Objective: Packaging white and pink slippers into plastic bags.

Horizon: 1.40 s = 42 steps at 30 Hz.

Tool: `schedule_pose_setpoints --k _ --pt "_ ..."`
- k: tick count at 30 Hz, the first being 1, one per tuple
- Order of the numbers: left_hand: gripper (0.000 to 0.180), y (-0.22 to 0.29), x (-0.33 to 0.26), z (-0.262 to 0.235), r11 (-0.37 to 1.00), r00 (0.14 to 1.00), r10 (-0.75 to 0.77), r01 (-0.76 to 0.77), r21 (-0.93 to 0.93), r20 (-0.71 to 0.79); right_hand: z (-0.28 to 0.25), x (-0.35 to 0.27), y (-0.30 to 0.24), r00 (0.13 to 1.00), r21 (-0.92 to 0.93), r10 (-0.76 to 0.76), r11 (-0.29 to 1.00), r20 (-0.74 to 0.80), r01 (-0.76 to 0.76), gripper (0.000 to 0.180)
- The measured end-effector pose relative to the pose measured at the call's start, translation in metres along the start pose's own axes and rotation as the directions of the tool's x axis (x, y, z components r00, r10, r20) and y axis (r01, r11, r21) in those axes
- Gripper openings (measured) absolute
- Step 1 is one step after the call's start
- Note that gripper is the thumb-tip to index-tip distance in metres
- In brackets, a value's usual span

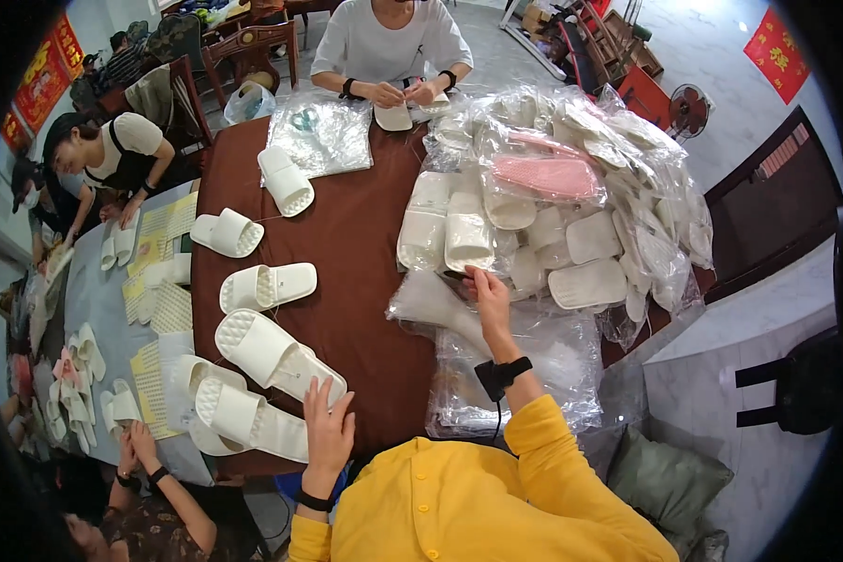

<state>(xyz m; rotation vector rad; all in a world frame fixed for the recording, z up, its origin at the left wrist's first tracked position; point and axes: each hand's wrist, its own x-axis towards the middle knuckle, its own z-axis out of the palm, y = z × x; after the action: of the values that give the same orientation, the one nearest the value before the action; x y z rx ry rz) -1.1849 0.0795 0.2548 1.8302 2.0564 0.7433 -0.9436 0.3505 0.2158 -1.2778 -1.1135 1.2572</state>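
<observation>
My left hand (329, 429) has its fingers stretched out and apart, the tips against the near end of a white slipper (264, 348). That slipper lies partly over other white slippers (244, 417) on the brown-covered table (356, 248). My right hand (488, 298) reaches forward, its bent fingers closed at the near edge of a clear plastic bag with a pair of white slippers (468, 234) in it. Under my right wrist lie a rolled clear plastic bag (436, 302) and a stack of flat clear bags (515, 379).
Bagged white slippers (595, 239) are heaped at the right, a pink pair (548, 176) on top. Loose slippers (270, 286) line the table's left side. Across sits a person in white (393, 42), hands on a slipper. Other people work at a grey table (98, 300) on the left.
</observation>
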Motion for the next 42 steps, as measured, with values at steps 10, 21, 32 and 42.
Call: schedule_pose_setpoints --k 10,21,32,42 --pt "0.030 -0.011 0.036 0.054 0.585 0.942 -0.279 0.320 -0.745 0.185 0.072 -0.069 -0.099 0.833 -0.099 -0.439 0.863 0.337 0.495 0.018" --pt "0.052 -0.042 0.017 0.031 0.972 0.992 0.009 -0.039 0.232 0.128 -0.003 -0.034 0.006 0.911 -0.845 -0.325 0.384 0.253 0.372 0.032" --pt "0.044 -0.036 0.025 0.028 0.976 0.997 -0.083 0.082 0.200 -0.005 -0.016 0.008 0.015 0.944 -0.108 0.304 0.951 0.130 -0.291 0.046" --pt "0.063 0.011 0.058 0.034 -0.236 0.919 -0.170 0.313 -0.920 0.356 0.073 -0.109 -0.098 0.822 0.460 0.185 0.753 0.538 -0.471 0.055"
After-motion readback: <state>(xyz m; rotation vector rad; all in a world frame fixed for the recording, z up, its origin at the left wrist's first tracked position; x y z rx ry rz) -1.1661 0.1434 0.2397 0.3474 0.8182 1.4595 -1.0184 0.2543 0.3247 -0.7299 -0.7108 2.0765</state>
